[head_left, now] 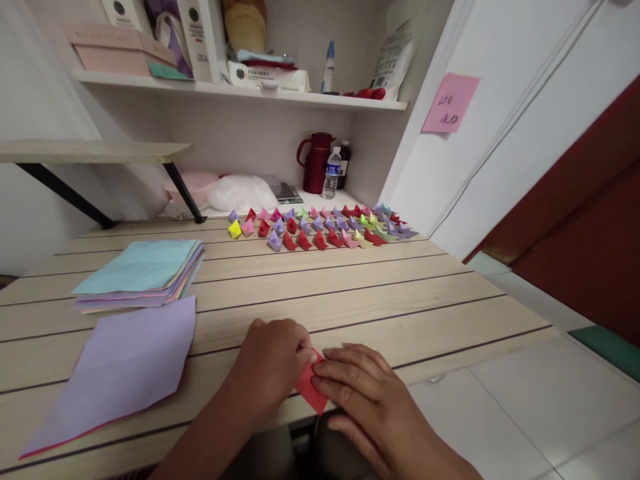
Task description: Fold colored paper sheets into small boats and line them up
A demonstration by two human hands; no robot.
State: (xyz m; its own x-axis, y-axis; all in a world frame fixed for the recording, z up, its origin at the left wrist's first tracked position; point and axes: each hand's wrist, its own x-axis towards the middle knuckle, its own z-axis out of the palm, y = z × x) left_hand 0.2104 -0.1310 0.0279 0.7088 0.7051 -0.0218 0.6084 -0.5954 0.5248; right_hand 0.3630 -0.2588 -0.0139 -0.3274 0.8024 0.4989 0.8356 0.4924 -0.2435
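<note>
**Slatted wooden table [400, 280] before white shelving [200, 90]; red paper [311, 392] held at the near edge**

In the shelving's lower bay, a dark red jug [315, 170] is partly covered by a blue-labelled clear bottle [331, 180], with a dark bottle [345, 160] set behind. The jug's contents are hidden. A pink bowl [193, 183] is crossed by a black stand leg [184, 190]; what it holds cannot be told. Above, a pink box [115, 50] and a blue-capped bottle [328, 70] are shelved.

The table's far part is taken up by rows of small folded paper pieces [304, 241]. At left, a paper stack [140, 267] is topped with light blue, and a lilac sheet [125, 360] is laid in front of it.

The red paper is pinched by the curled left hand [273, 360] and pressed under the extended fingers of the right hand [373, 397].
</note>
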